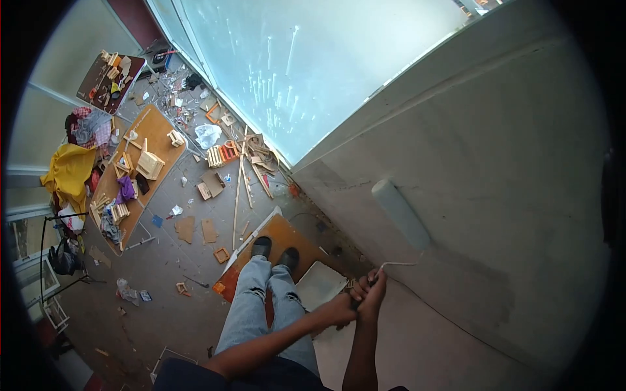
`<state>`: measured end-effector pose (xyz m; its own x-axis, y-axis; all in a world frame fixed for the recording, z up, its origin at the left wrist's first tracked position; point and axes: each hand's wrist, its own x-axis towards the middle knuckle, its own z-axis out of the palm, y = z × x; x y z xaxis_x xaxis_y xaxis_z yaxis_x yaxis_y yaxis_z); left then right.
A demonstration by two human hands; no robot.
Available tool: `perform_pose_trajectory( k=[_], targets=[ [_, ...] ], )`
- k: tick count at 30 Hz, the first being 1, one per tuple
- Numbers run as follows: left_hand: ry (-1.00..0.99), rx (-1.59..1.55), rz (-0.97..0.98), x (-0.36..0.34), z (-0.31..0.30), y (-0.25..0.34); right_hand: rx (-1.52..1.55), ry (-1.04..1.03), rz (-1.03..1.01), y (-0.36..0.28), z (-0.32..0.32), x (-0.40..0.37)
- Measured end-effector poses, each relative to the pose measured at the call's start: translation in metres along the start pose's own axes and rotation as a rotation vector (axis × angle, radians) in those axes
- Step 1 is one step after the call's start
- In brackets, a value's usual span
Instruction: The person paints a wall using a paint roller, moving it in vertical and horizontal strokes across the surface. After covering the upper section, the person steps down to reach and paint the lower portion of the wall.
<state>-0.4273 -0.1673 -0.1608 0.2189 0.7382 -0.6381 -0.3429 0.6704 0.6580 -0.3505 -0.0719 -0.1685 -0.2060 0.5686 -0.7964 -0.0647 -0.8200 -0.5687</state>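
A paint roller with a pale, whitish sleeve (401, 212) lies against the grey wall (502, 176) on the right; its thin bent wire frame (398, 264) runs down to the handle. My right hand (372, 293) is wrapped round the upper part of the handle. Just below and to the left, my left hand (340, 309) is closed round its lower end, which the fingers mostly hide. Darker, damp-looking patches show on the wall below the roller. A pale rectangular tray (321, 285) lies near my feet, partly behind my hands.
I stand on an orange-brown board (287, 233) above the floor. A long table (153, 127) to the left carries small wooden pieces. Wood strips (238, 195), cardboard (185, 228) and scraps litter the floor. A cable (430, 309) runs along the lower right. Frosted glass (313, 65) stands ahead.
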Motion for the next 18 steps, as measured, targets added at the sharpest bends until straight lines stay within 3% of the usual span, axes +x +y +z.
perform_pose_trajectory(
  k=[5,11,18],
  targets=[
    [0.15,-0.024,0.081,0.054,-0.034,-0.041,0.038,0.007,0.089,0.039,-0.012,0.08],
    [0.102,-0.033,0.0,0.102,-0.057,-0.084,0.052,0.001,0.138,0.074,-0.032,0.14],
    [0.155,0.014,0.104,0.041,-0.026,-0.045,0.054,-0.053,0.054,0.04,-0.017,0.066]
  ],
)
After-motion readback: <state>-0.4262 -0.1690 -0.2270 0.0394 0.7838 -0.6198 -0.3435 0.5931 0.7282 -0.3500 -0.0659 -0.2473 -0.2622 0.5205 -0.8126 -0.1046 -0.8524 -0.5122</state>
